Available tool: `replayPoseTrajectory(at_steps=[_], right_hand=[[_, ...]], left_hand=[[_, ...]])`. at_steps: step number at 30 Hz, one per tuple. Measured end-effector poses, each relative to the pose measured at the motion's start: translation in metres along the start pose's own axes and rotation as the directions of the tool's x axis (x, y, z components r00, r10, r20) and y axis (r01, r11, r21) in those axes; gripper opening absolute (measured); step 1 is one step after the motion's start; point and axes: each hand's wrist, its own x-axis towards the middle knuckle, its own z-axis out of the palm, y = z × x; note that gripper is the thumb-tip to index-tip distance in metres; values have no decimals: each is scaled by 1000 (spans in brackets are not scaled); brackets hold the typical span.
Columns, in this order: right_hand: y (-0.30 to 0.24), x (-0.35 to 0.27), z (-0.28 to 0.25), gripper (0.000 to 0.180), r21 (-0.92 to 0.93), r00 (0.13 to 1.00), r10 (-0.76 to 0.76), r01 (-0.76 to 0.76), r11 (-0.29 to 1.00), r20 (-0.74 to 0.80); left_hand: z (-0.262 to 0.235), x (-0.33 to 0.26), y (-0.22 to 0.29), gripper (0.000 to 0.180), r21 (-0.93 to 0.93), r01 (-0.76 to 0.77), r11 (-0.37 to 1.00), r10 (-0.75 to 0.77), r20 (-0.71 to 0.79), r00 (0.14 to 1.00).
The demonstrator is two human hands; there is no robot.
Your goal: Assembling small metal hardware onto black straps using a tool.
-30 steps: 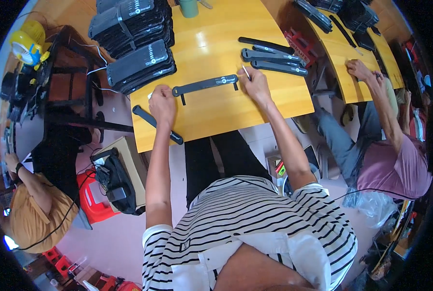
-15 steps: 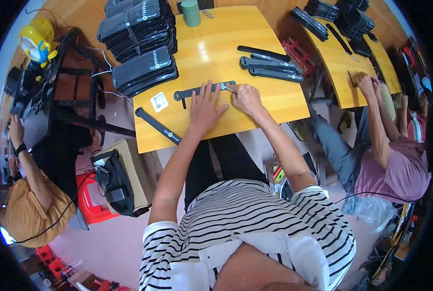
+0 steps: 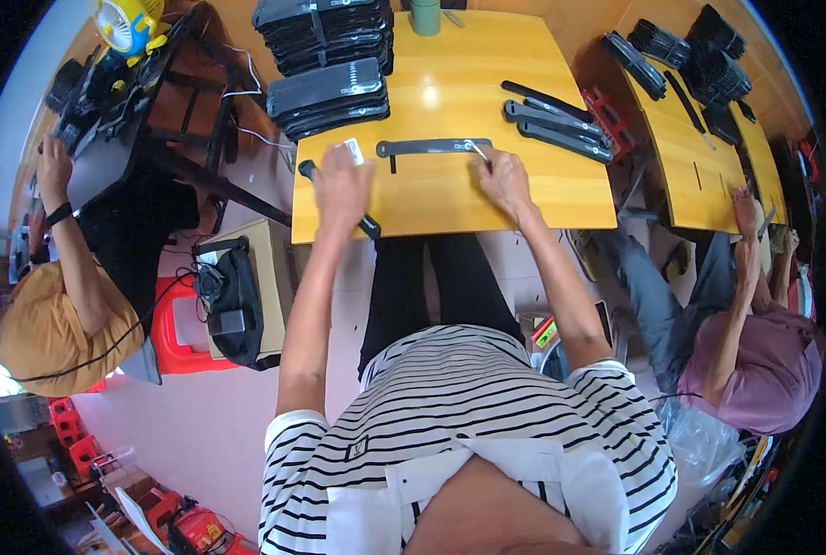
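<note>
Strap – dark grey, flat, round-ended – lies on the yellow wooden table; probably light and bendable, best pinched at its rounded left end. Bare right hand clasps a thin pale stick; blurred bare left hand – cannot tell its grip.
</note>
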Motion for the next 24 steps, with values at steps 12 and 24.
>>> replayPoseTrajectory(at_steps=[12,24], right_hand=[[-113,-72,87,33,119,948,-267,249,961,175],[-94,-94,23,26,604,951,-178,-11,797,253]], left_hand=[[-34,-127,-29,26,-910,414,6,-577,335,745],[-34,-95,19,26,-795,550,-255,-107,589,801]])
